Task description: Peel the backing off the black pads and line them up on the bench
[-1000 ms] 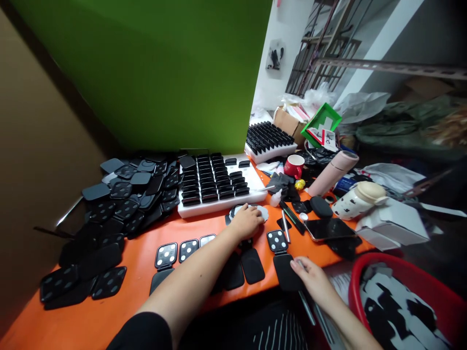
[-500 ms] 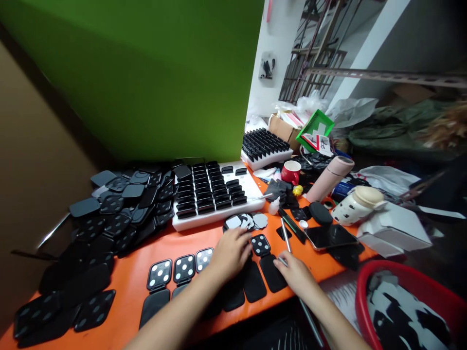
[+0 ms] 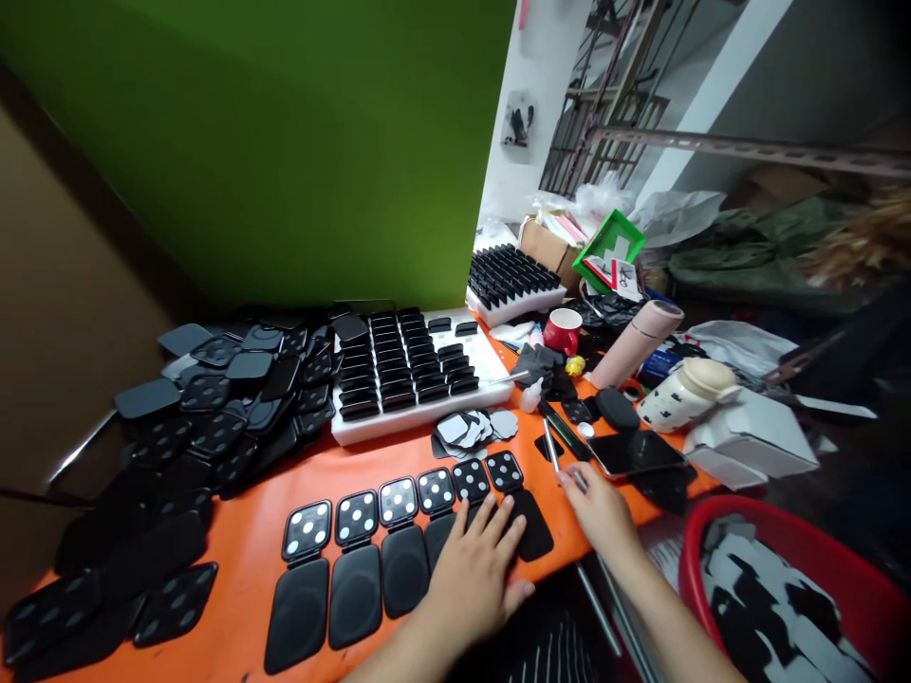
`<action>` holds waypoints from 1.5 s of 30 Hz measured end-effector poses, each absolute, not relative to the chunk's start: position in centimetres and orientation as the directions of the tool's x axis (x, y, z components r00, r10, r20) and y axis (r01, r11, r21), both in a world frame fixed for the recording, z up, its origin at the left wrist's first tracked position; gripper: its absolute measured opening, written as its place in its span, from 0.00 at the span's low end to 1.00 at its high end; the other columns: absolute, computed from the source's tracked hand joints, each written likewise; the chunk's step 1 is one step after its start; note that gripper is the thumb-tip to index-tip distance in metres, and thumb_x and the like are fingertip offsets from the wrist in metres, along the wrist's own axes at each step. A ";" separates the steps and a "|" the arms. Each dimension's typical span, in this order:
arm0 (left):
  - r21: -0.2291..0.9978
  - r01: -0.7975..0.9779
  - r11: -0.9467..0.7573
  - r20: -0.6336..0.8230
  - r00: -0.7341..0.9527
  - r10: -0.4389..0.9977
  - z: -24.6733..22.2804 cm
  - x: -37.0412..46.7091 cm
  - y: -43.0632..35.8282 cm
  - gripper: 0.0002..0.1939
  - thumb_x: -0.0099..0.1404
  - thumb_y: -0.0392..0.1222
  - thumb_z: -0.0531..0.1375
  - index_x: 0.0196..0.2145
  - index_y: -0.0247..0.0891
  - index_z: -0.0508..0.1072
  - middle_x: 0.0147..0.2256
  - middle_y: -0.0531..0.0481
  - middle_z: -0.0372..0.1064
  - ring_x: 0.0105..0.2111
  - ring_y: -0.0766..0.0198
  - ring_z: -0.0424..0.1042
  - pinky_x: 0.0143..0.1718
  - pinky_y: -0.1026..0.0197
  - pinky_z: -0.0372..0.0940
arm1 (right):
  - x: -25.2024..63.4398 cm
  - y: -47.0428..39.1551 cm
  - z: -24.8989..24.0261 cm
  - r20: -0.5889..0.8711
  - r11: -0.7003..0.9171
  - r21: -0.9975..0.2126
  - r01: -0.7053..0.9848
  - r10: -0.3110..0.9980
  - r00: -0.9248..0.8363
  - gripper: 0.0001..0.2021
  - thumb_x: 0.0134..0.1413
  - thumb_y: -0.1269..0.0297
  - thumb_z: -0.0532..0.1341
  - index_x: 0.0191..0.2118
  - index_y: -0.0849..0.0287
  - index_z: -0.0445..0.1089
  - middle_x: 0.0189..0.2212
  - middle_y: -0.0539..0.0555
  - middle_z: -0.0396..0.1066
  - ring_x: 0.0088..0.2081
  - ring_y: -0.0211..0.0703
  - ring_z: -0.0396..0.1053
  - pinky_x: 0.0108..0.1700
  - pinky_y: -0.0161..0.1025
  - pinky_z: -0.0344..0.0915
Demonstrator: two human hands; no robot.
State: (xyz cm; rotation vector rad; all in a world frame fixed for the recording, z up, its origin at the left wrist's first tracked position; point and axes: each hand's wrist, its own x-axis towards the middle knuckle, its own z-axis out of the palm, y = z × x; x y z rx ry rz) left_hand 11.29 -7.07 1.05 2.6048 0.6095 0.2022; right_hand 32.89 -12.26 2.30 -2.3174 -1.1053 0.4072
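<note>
My left hand (image 3: 475,560) lies flat with spread fingers over the black lower halves of a row of opened compact cases (image 3: 357,517). The upper halves of these cases carry pale round dots and the lower halves are plain black. Part of the row is hidden under my hand and wrist. My right hand (image 3: 596,507) is closed around a slim metal rod (image 3: 550,446) at the table's right front edge, just right of the last case. A second rod seems to run alongside. Thin silvery plates (image 3: 473,429) lie in a small heap beyond the row.
A white foam tray (image 3: 419,413) holds rows of upright black cases, with a big pile of black cases (image 3: 228,389) on its left. To the right are a red mug (image 3: 563,331), a pink bottle (image 3: 635,343), a phone (image 3: 636,452) and a red basin (image 3: 775,507) of black and white scraps.
My left hand has come down from the dotted upper halves near the plates to the plain lower halves, its fingers now spread. My right hand has shifted slightly right and up, still holding the rod.
</note>
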 end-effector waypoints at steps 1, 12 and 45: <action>0.472 0.382 -0.794 0.045 0.890 0.454 1.1 11.2 -7.1 0.33 0.60 0.60 0.47 0.60 0.46 0.49 0.62 0.48 0.43 0.60 0.49 0.42 0.57 0.37 0.38 | 32.8 -12.3 2.4 -0.026 -0.519 -0.595 0.613 0.776 0.631 0.16 0.52 0.50 0.49 0.35 0.57 0.66 0.32 0.57 0.71 0.35 0.50 0.68 0.34 0.40 0.61; 0.491 0.601 -0.631 0.236 0.605 0.760 3.3 2.3 -3.8 0.16 0.62 0.45 0.51 0.48 0.47 0.68 0.52 0.46 0.63 0.52 0.52 0.59 0.53 0.48 0.54 | 26.1 -14.2 2.7 0.100 -0.159 -0.816 0.556 0.908 0.408 0.14 0.56 0.55 0.51 0.43 0.57 0.65 0.36 0.55 0.71 0.36 0.45 0.68 0.37 0.36 0.63; 0.438 0.896 0.074 -0.035 -0.065 0.997 6.0 -12.9 -0.3 0.20 0.61 0.50 0.48 0.43 0.39 0.70 0.40 0.45 0.72 0.41 0.50 0.69 0.36 0.57 0.62 | 19.4 -12.4 3.9 -0.048 -0.117 -0.896 0.428 0.984 0.169 0.13 0.54 0.55 0.53 0.34 0.58 0.69 0.26 0.52 0.69 0.28 0.41 0.65 0.30 0.33 0.61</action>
